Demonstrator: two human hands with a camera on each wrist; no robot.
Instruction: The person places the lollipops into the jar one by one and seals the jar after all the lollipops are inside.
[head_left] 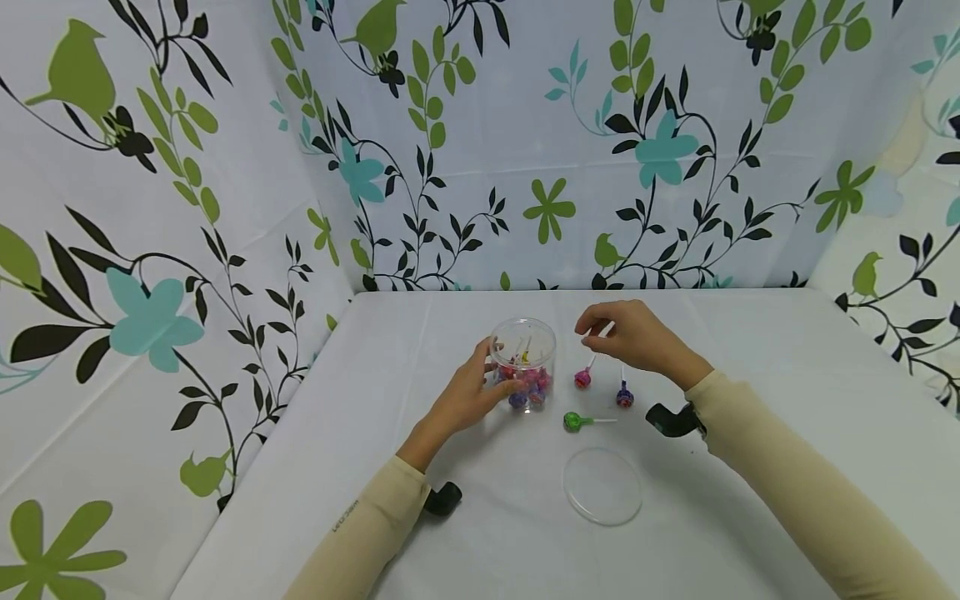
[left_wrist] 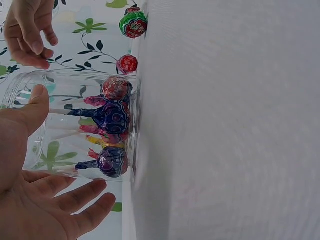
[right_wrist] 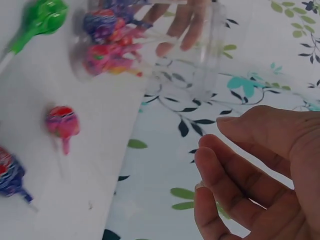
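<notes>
A clear round plastic jar (head_left: 551, 354) stands upright on the table with several wrapped lollipops inside, their sticks pointing up. The left hand (head_left: 468, 387) holds it from the left side. In the left wrist view its thumb lies on the jar's near wall and the other fingers reach round the far side. Above and to the right of the jar, the right hand (head_left: 626, 335) hovers with loosely bent fingers, and the right wrist view shows nothing between them. Below it lie a pink lollipop (head_left: 582, 378) and a purple lollipop (head_left: 625, 395). A green lollipop (head_left: 573, 422) lies nearer the front.
A clear round lid (head_left: 572, 505) lies flat on the white table (head_left: 510, 533), in front of the green lollipop. Patterned cloth (head_left: 465, 183) with birds and leaves hangs behind the table and along both sides.
</notes>
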